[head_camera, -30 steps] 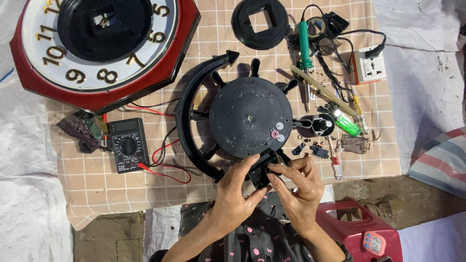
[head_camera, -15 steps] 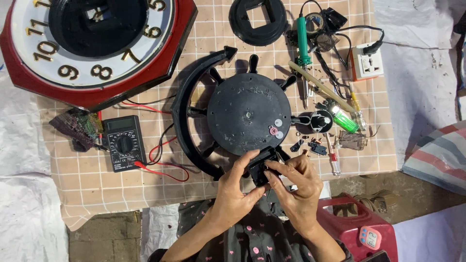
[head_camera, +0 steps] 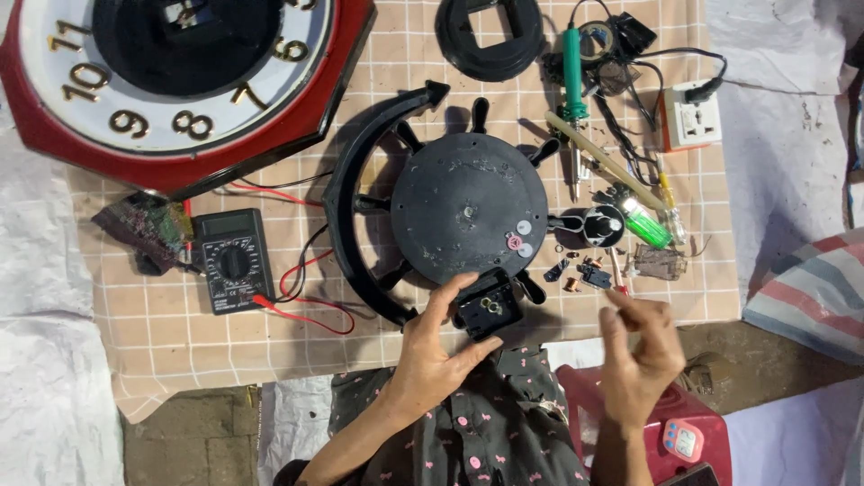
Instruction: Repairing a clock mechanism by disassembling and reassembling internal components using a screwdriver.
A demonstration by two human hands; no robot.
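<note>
1. Nearest the camera, the left hand [head_camera: 432, 360] clasps a small black square plastic clock movement box [head_camera: 487, 306]: the thumb lies along its near edge and the fingers curl round its far-left corner, so the box sits pinched between them. Its face with 2 pale round spots shows upward.

2. The right hand [head_camera: 641, 355] is off the box, well to the right of it, raised and empty as far as I can tell; its thumb and forefinger are loosely curled toward each other with a gap between, the tips pointing at the small parts beyond them.

3. Just beyond those fingertips lies a scatter of small loose parts [head_camera: 576, 273]: tiny black pieces and a copper-coloured coil. By my judgement the movement is out of the clock and opened, with these parts not yet back in.

4. Touching the far side of the held box is the round black plastic wheel-shaped back plate [head_camera: 468, 207] with spokes and a curved outer rim.

5. Left of the left fingers, well apart, a black digital multimeter [head_camera: 232, 261] lies with red and black leads.

6. Farther off, a green-handled soldering iron [head_camera: 572, 72] lies beyond the right fingers, and the red octagonal wall clock case [head_camera: 180, 81] with its white dial lies far left, separate, so reassembly appears to remain.
</note>
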